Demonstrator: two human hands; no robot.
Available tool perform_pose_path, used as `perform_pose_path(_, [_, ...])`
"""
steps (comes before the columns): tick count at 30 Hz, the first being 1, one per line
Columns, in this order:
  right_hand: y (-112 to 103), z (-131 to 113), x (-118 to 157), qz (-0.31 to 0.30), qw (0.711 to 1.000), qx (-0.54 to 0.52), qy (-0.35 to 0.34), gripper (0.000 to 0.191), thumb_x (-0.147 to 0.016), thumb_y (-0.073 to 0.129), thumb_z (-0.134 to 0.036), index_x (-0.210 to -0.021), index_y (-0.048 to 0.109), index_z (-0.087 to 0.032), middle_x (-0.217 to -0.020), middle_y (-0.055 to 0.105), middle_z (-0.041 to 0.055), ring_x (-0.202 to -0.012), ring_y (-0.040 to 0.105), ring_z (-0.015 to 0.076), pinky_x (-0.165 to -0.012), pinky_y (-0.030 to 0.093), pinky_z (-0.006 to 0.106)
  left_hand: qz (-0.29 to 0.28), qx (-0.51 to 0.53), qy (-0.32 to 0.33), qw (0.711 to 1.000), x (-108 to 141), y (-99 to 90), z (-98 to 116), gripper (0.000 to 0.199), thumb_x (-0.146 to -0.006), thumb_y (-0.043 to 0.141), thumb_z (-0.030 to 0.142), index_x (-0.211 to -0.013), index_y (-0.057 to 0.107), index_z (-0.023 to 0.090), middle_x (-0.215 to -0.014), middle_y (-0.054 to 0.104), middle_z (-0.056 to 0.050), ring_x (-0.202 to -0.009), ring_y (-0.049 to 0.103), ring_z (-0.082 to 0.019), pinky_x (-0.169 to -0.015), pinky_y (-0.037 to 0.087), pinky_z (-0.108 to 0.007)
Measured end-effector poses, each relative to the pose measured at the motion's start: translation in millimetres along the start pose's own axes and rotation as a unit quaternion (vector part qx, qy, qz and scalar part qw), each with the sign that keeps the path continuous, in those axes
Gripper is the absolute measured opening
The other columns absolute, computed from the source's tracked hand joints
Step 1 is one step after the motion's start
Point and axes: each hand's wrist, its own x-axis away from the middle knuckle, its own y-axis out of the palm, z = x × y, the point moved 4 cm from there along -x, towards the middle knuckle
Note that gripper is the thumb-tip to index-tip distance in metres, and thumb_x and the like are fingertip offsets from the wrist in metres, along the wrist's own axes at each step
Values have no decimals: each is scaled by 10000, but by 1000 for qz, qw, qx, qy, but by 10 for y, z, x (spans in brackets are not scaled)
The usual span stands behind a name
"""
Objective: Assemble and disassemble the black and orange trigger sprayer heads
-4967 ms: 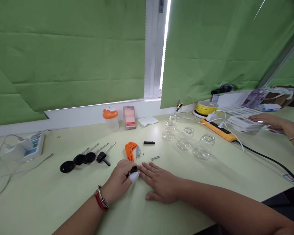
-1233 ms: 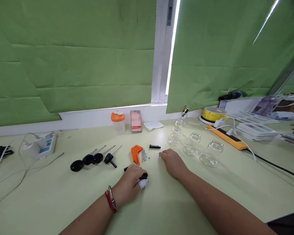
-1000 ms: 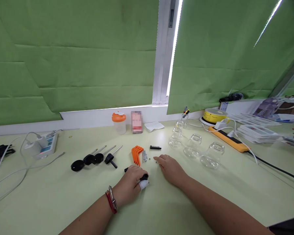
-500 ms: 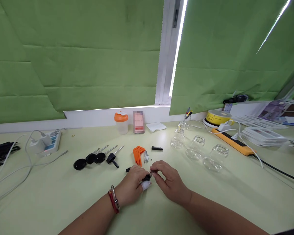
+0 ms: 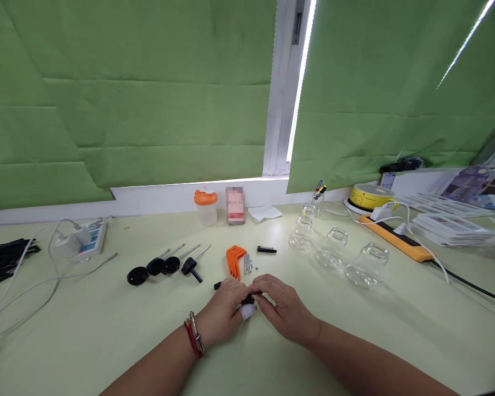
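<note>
My left hand (image 5: 225, 308), with a white wrap on one fingertip, is closed around a small black plastic part (image 5: 248, 300). One end of the part pokes out past the knuckles; the rest is hidden. My right hand (image 5: 289, 313) pinches at the part's other end, and whatever its fingertips hold is too small and covered to name. Just beyond the hands lie several orange bent pieces (image 5: 234, 258) and several metal pins (image 5: 248, 264). A tiny nut-like bit (image 5: 256, 269) is beside them. Farther back rests a black ridged piece (image 5: 267, 249).
Several black round-headed parts with metal rods (image 5: 172, 265) lie to the left. Glass jars (image 5: 367, 269) stand at right, before an orange power strip (image 5: 396, 239). A lidded cup (image 5: 206, 209) stands at the back. White cables (image 5: 51, 280) cross the left side.
My right fingertips have moved slightly left against the black part, covering the small shiny bit that showed between them before. My left hand keeps its grip. The view has shifted slightly.
</note>
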Motion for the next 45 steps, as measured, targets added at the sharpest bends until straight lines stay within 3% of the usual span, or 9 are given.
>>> perform_pose_path(7, [20,20,11,-11,1000,19,-18,285,-867,422,-133,-1110,530,-236,-982,587,76,-923,553,168,-800,502,330,-5,-7,0,1000,5,35,-32,103,-836,472,210,-837,573,189,-760,585,-28,-743,494,-169,-748,378,-320])
perform_pose_path(17, [25,30,19,-27,999,27,-24,215,-863,434,-147,-975,606,-210,-971,588,78,-883,568,156,-793,514,308,-9,-12,-8,1000,-5,15,-21,115,-832,468,214,-727,505,186,-701,542,-3,-706,463,-150,-730,376,-298])
perform_pose_path(26, [41,40,7,-25,1000,17,-1,153,-830,470,-145,-927,565,-213,-964,567,75,-875,556,162,-777,498,315,-3,-8,-13,1000,-12,5,-27,117,-823,475,228,-717,503,187,-683,548,-4,-682,458,-151,-723,382,-304])
perform_pose_path(33, [80,151,29,-3,995,-37,97,64,-795,499,-147,-813,489,-208,-876,561,34,-789,524,143,-711,466,278,1,-8,-32,999,-10,24,-31,99,-798,499,216,-703,499,190,-710,555,-12,-713,485,-163,-704,395,-298])
perform_pose_path(36, [80,289,52,24,982,-84,169,6,-812,505,-195,-817,506,-198,-783,561,9,-715,517,127,-667,454,261,21,-5,-39,999,6,-51,-85,57,-780,544,235,-825,540,201,-816,586,-28,-802,510,-187,-775,399,-328])
perform_pose_path(38, [90,411,73,39,967,-117,222,58,-811,525,-248,-829,521,-193,-734,547,-3,-685,512,123,-642,450,254,39,-13,-53,998,22,-130,-163,226,-758,599,290,-962,540,212,-939,589,-50,-910,505,-218,-840,386,-364])
perform_pose_path(41, [133,583,110,41,939,-174,295,123,-792,554,-300,-828,515,-189,-676,507,-25,-622,501,111,-584,444,239,45,-41,-77,995,47,-210,-295,452,-655,697,447,-1010,528,222,-1065,550,-75,-1000,479,-262,-891,365,-414])
perform_pose_path(45, [182,693,143,30,914,-210,347,152,-777,563,-313,-838,494,-192,-642,488,-46,-526,499,92,-493,409,217,7,-52,-132,990,70,-168,-408,672,-516,746,559,-1031,508,198,-1048,527,-88,-979,475,-281,-863,385,-426])
